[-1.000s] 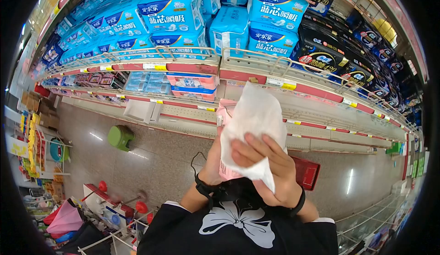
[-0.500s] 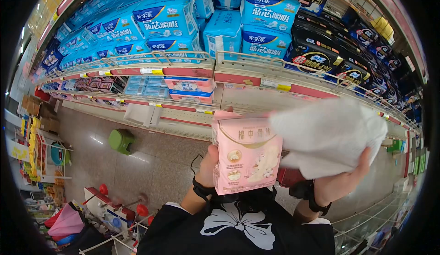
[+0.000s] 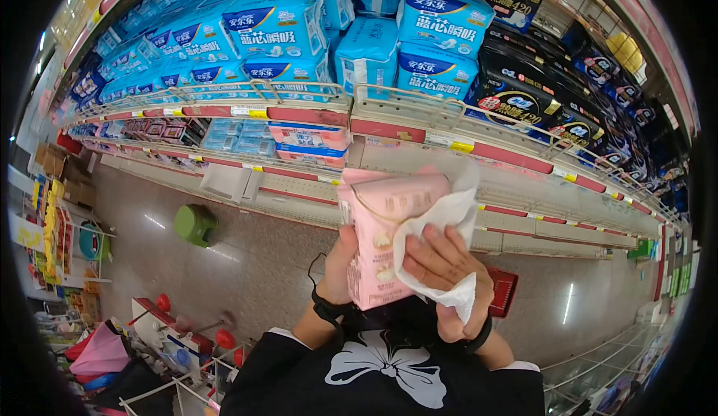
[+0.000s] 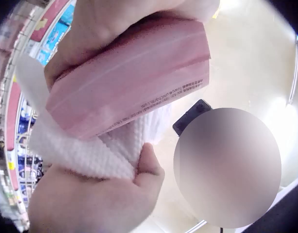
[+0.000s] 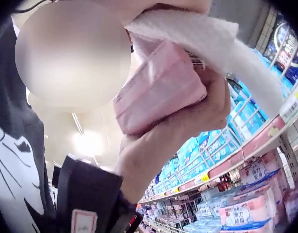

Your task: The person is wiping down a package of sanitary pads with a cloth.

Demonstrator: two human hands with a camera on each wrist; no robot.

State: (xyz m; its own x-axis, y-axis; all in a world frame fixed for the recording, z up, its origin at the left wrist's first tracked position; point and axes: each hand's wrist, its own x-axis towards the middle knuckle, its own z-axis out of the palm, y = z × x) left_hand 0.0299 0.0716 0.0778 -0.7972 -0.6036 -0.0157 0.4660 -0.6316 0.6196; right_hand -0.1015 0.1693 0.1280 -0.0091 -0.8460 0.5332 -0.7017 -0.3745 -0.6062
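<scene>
Seemingly mid-wipe: pack (image 3: 376, 230) held upright at chest height before the shelves (image 3: 314, 112), gripped at its left edge by left hand (image 3: 342, 260). Cloth (image 3: 453, 210) clamped over its right half by right hand (image 3: 443, 265), fingers curled round; left half bare. Back of pack hidden; print blurred in wrist views.

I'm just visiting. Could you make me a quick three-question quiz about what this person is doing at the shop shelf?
1. True or false: the left hand grips the pink pack.
2. What does the right hand hold against that pack? A sponge, B white cloth, C brush.
3. What colour is the stool on the floor?
Key: 1 true; 2 B; 3 green.
</scene>
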